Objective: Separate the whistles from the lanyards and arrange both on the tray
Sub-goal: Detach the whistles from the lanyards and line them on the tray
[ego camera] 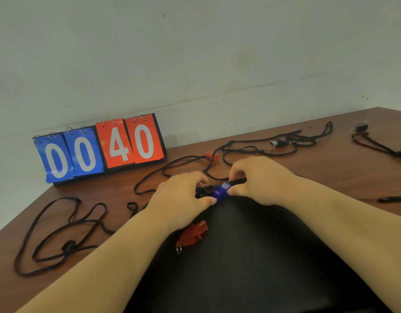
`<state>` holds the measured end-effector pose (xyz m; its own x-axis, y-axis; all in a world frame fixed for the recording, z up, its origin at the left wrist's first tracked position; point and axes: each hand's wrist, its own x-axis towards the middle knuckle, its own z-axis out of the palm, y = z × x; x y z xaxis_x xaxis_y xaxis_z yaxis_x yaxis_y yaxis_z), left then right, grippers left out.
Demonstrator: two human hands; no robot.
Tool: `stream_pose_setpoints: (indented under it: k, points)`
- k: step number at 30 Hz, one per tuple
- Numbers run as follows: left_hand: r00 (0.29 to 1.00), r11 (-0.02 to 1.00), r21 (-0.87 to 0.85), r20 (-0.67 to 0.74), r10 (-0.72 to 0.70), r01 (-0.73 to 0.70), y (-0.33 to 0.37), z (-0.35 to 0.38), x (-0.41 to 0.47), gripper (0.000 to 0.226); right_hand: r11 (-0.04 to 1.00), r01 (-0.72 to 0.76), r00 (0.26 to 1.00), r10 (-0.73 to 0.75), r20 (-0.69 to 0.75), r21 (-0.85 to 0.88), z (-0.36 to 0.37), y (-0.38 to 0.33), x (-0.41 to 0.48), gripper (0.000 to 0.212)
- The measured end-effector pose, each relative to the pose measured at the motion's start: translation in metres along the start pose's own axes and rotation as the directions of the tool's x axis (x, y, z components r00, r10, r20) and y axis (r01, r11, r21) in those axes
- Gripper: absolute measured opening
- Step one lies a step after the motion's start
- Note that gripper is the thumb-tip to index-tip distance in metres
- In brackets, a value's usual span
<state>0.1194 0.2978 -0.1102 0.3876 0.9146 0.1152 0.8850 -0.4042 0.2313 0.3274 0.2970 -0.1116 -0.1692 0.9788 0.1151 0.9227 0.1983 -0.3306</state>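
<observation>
A blue whistle [218,193] lies at the far edge of the black tray [251,256], pinched between both hands. My left hand [179,197] grips its dark left end. My right hand [260,179] grips its right end, where a black lanyard [239,181] joins it. A red whistle [192,233] with a metal ring rests on the tray near my left forearm. Another red whistle [212,155] sits farther back, tied to a black cord.
Loose black lanyards [59,233] sprawl at the left of the brown table [330,168]. More cords with a white-tipped whistle [277,143] and a dark whistle [361,127] lie at the back right. A flip scoreboard [100,150] reading 00 40 stands against the wall.
</observation>
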Motion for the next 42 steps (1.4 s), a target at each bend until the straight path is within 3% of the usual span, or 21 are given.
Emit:
stream_pose_setpoints:
  k: [3,6,9,12,14,21,28,32,37,42]
  points:
    - [0.993,1.0,0.021,-0.116,0.01,-0.007,-0.001,-0.009,-0.003,0.052,0.999,0.03,0.999,-0.03,-0.018,0.017,-0.005,-0.001,-0.005,0.037]
    - [0.987,0.999,-0.036,-0.156,0.034,-0.04,-0.003,-0.033,-0.014,0.032,0.99,0.128,0.992,-0.128,-0.002,0.065,-0.012,-0.008,-0.015,0.029]
    - [0.995,0.994,-0.095,0.085,0.061,-0.053,-0.011,-0.056,-0.031,0.023,0.963,0.226,0.963,-0.244,0.112,0.147,-0.012,-0.02,-0.025,0.021]
    - [0.916,0.998,-0.056,0.397,0.052,-0.032,-0.015,-0.062,-0.042,0.031,0.943,0.279,0.92,-0.316,0.233,0.18,-0.006,-0.033,-0.032,0.024]
    - [0.876,0.999,-0.027,0.48,0.046,-0.038,-0.014,-0.057,-0.042,0.031,0.935,0.292,0.904,-0.338,0.26,0.2,-0.003,-0.038,-0.033,0.027]
    - [0.918,0.994,-0.11,0.391,0.061,-0.019,-0.008,-0.042,-0.037,0.018,0.935,0.245,0.921,-0.307,0.238,0.257,-0.002,-0.038,-0.033,0.01]
    - [0.97,0.975,-0.223,0.236,0.051,0.003,-0.001,-0.029,-0.034,0.013,0.86,-0.053,0.978,-0.059,0.201,0.507,-0.007,-0.03,-0.029,0.004]
    - [0.967,0.983,-0.186,0.249,0.061,-0.014,-0.001,-0.027,-0.034,0.014,0.901,-0.085,0.964,-0.033,0.263,0.425,-0.008,-0.026,-0.029,0.005]
    - [0.967,0.99,-0.136,0.242,0.077,-0.045,-0.002,-0.026,-0.034,0.028,0.974,0.057,0.924,-0.135,0.357,0.22,-0.021,-0.022,-0.03,0.033]
    - [0.987,0.992,-0.015,0.095,0.127,-0.126,0.005,-0.018,-0.032,0.028,0.987,0.119,0.948,-0.144,0.283,0.106,-0.019,-0.02,-0.03,0.015]
